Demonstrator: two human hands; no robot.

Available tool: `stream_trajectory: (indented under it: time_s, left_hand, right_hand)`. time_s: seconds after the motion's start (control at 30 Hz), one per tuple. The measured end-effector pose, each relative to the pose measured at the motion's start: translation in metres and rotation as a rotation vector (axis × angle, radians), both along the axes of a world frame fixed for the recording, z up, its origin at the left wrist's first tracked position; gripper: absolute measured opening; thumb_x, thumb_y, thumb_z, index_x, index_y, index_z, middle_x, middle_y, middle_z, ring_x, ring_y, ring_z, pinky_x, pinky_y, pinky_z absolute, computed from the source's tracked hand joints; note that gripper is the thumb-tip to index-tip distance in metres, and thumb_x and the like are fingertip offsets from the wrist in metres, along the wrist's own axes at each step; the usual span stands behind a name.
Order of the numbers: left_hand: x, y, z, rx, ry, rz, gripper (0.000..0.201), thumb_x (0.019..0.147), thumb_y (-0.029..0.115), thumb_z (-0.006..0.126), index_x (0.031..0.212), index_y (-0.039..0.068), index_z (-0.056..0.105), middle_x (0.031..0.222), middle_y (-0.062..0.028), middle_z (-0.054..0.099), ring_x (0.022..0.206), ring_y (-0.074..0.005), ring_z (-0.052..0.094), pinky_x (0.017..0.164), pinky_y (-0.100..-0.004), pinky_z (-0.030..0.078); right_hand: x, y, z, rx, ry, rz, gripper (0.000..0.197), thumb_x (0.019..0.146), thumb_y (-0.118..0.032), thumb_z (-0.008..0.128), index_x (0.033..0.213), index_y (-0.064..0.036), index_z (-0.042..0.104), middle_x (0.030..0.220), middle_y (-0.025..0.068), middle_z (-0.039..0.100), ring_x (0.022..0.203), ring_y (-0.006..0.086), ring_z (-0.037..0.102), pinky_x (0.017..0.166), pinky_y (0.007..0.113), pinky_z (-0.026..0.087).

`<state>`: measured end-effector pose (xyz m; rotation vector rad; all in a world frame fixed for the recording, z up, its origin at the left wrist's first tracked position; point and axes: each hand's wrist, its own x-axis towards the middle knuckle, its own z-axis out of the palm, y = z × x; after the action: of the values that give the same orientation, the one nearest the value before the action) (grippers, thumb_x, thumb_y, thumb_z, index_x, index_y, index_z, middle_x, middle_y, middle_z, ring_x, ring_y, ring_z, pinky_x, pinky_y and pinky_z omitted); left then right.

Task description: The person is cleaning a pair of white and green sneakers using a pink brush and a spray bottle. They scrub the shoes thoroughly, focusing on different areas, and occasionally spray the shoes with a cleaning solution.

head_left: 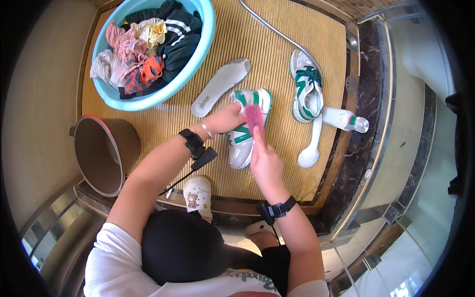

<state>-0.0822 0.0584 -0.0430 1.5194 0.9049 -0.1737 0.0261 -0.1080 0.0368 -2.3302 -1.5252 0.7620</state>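
A white and green sneaker (241,150) lies on the ribbed tan floor in front of me, its toe toward me. My left hand (225,119) is closed on the sneaker's side near the opening. In my right hand (267,166) is a pink brush (255,119), its head against the sneaker's upper; the bristles are hidden. Just beyond my left hand lies a grey insole (221,85). The second sneaker (307,86), with dark green laces, rests to the right, a showerhead hose passing over its toe.
A light blue basin (208,37) full of clothes stands at far left, with a dark bucket (129,141) nearer. On the right are a white showerhead (308,157), its metal hose (269,27) and a lying plastic bottle (341,119). A dark marble curb (363,94) borders the floor.
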Motion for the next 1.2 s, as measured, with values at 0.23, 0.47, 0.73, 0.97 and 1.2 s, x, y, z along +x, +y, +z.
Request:
stream_trajectory:
  time_s: [0.23,0.47,0.73,0.97,1.2]
  left_hand:
    - [0.002,0.006,0.016,0.055,0.016,0.022,0.028,0.094,0.027,0.067,0.094,0.0,0.063,0.081,-0.0017,0.061,0.073,-0.009,0.054,0.066,-0.0306,0.049]
    - [0.002,0.005,0.015,-0.152,-0.135,0.133,0.025,0.095,0.022,0.064,0.101,-0.001,0.066,0.085,-0.0032,0.066,0.076,-0.0102,0.059,0.07,-0.0298,0.051]
    - [0.011,-0.014,0.041,-0.007,-0.226,-0.02,0.022,0.096,0.023,0.064,0.089,0.002,0.063,0.075,-0.0017,0.062,0.068,-0.0089,0.055,0.063,-0.0292,0.049]
    - [0.016,-0.028,0.042,0.195,-0.128,-0.022,0.038,0.095,0.035,0.062,0.08,0.0,0.061,0.069,-0.0178,0.06,0.061,-0.0291,0.059,0.062,-0.0386,0.049]
    - [0.014,-0.027,0.033,0.112,-0.118,0.107,0.04,0.101,0.032,0.056,0.079,-0.001,0.061,0.066,-0.0027,0.055,0.062,-0.0097,0.049,0.059,-0.0298,0.046]
  right_hand:
    - [0.037,0.071,-0.026,0.146,-0.114,0.002,0.048,0.096,-0.017,0.053,0.144,-0.0208,0.048,0.063,0.0163,0.058,0.055,0.0345,0.064,0.047,0.047,0.048]
    - [0.014,0.009,-0.006,0.007,-0.107,0.001,0.046,0.096,-0.018,0.056,0.141,-0.0238,0.052,0.065,0.0174,0.061,0.055,0.0337,0.064,0.046,0.046,0.048]
    - [0.054,0.011,-0.043,0.092,0.039,-0.258,0.059,0.096,-0.01,0.051,0.152,-0.0175,0.033,0.091,0.0287,0.062,0.079,0.045,0.064,0.068,0.05,0.051]
    - [0.072,-0.064,-0.068,0.032,-0.048,-0.26,0.057,0.092,-0.015,0.06,0.146,-0.0115,0.043,0.109,0.0228,0.053,0.096,0.0413,0.058,0.088,0.047,0.047]
    - [0.131,-0.058,-0.076,-0.087,-0.312,-0.578,0.053,0.083,-0.018,0.067,0.132,-0.0053,0.053,0.116,0.0238,0.06,0.104,0.0428,0.059,0.092,0.048,0.045]
